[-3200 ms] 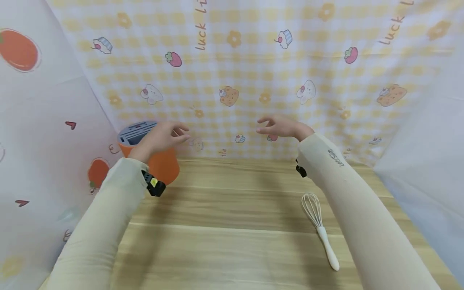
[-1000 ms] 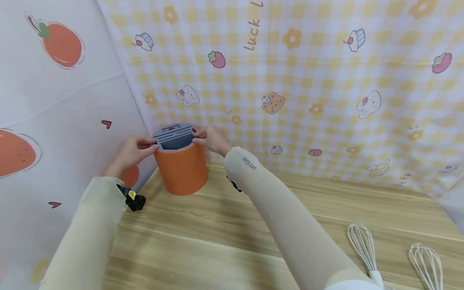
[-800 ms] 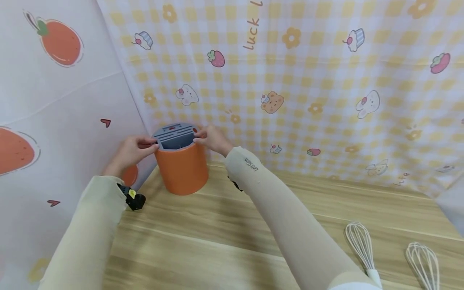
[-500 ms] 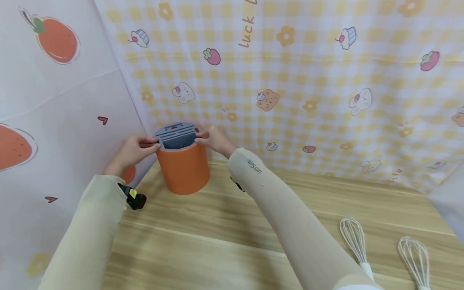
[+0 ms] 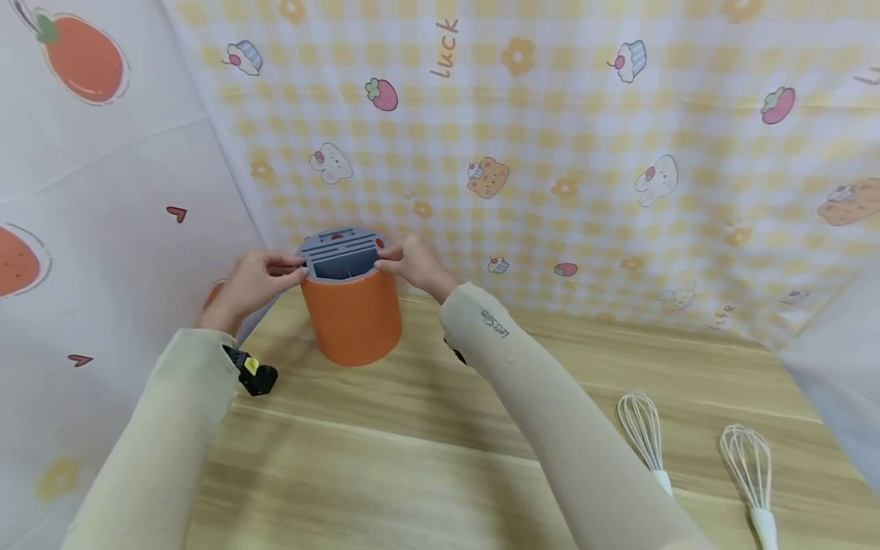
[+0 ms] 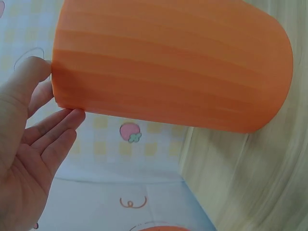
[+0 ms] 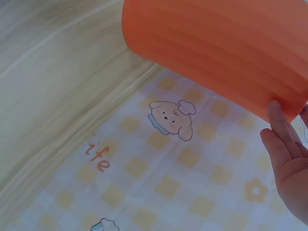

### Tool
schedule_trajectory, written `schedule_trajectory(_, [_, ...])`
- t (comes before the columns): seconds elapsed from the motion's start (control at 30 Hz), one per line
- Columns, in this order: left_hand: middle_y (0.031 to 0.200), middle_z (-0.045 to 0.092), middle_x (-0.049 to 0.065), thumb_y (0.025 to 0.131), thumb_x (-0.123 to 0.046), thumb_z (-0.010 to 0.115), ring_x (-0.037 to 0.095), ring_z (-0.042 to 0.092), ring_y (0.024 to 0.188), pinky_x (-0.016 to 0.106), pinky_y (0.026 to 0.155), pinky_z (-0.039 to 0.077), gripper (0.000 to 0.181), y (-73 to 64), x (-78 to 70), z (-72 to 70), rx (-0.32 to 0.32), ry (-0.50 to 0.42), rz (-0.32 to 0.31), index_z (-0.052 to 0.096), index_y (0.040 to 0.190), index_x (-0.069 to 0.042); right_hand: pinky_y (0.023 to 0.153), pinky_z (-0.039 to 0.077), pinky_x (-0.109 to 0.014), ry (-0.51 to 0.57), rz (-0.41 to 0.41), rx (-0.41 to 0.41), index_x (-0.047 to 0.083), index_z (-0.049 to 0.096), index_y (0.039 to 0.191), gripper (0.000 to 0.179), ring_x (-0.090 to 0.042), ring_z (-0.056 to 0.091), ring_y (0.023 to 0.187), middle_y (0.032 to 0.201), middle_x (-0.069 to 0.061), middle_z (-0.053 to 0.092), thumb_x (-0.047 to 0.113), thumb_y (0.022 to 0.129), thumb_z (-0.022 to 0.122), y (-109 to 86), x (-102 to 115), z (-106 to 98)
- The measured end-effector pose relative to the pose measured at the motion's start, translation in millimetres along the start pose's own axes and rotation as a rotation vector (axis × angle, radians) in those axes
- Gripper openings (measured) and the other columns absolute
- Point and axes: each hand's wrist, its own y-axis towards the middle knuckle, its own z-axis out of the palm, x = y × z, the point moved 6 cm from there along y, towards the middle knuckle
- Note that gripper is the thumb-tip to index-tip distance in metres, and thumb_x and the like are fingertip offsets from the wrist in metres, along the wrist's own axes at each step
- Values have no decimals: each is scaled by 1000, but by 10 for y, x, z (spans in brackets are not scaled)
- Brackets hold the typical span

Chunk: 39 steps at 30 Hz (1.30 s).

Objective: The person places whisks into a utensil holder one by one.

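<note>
An orange round knife block (image 5: pixel 354 321) with a grey slotted top (image 5: pixel 340 248) stands upright at the back left of the table. In its top are narrow slits and one wide compartment. My left hand (image 5: pixel 254 283) pinches the rim from the left, thumb on the near edge. Opposite it, my right hand (image 5: pixel 419 267) holds the rim at the right side. The left wrist view shows the left hand's fingertips (image 6: pixel 77 115) against the upper side wall. In the right wrist view the right hand's fingers (image 7: pixel 281 125) press on the orange wall near the rim.
Two white-handled whisks (image 5: pixel 642 431) (image 5: pixel 749 466) lie on the wooden table (image 5: pixel 385 489) at the right. A yellow checked cloth (image 5: pixel 550 153) hangs behind, and a white printed cloth (image 5: pixel 137 183) stands close to the left arm.
Both hands were raised and apart first, then took hold of the knife block's rim. Over the last second the block has shifted slightly right and nearer, while the head view turned right.
</note>
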Motion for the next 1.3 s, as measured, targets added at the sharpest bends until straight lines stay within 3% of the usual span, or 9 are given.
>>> schedule_trajectory(0.1, [113, 58, 22, 89, -27, 61, 13, 60, 91, 11, 69, 47, 42, -35, -82, 70, -20, -21, 49, 60, 117, 4, 72, 48, -19, 26, 9, -4, 5, 65, 113, 30, -16, 58, 102, 113, -10, 63, 17, 86, 66, -117, -25, -56])
schedule_trajectory(0.23, [112, 59, 22, 89, -25, 61, -1, 56, 84, 9, 68, 46, 39, -99, -191, 173, -22, -36, 91, 61, 115, 4, 61, 42, -19, 4, 13, -3, 3, 65, 112, 30, -15, 60, 97, 112, -11, 63, 17, 85, 66, -285, -41, -136])
schedule_trajectory(0.4, [109, 60, 22, 88, -22, 62, -5, 55, 80, 8, 67, 46, 36, -146, -286, 279, -16, -29, 144, 63, 112, 5, 56, 40, -19, -79, 5, 3, 3, 64, 112, 30, -19, 61, 86, 110, -11, 64, 18, 86, 65, -462, -37, -201])
schedule_trajectory(0.53, [107, 61, 21, 88, -23, 63, -2, 56, 80, 9, 67, 47, 35, -156, -326, 350, -20, -31, 151, 64, 110, 4, 57, 42, -18, -67, 9, -5, 3, 64, 113, 31, -18, 61, 85, 110, -10, 64, 18, 86, 65, -572, -79, -245])
schedule_trajectory(0.63, [106, 61, 20, 87, -25, 64, 1, 57, 81, 10, 66, 47, 36, -161, -370, 412, -18, -29, 142, 65, 110, 3, 62, 46, -17, -55, 21, -24, 4, 65, 112, 30, -13, 61, 93, 110, -9, 64, 18, 86, 65, -660, -127, -298])
schedule_trajectory(0.93, [105, 63, 18, 85, -25, 66, 25, 62, 91, 14, 67, 49, 35, -187, -518, 597, -7, -67, 159, 67, 108, 2, 71, 52, -23, -64, 8, -51, 6, 67, 109, 27, -16, 62, 94, 113, -7, 63, 22, 87, 64, -935, -242, -441])
schedule_trajectory(1.07, [107, 62, 16, 85, -26, 67, 26, 61, 94, 16, 68, 49, 35, -209, -574, 670, 6, -93, 149, 67, 108, 0, 63, 50, -24, -56, -1, -69, 6, 67, 110, 28, -18, 63, 84, 110, -9, 64, 22, 87, 65, -1044, -277, -504])
schedule_trajectory(1.3, [106, 63, 15, 82, -19, 70, 25, 62, 93, 20, 72, 51, 29, -264, -748, 818, -6, -140, 197, 69, 102, 1, 62, 52, -25, -58, -6, -101, 5, 67, 110, 30, -17, 63, 79, 104, -10, 66, 22, 85, 66, -1270, -349, -632])
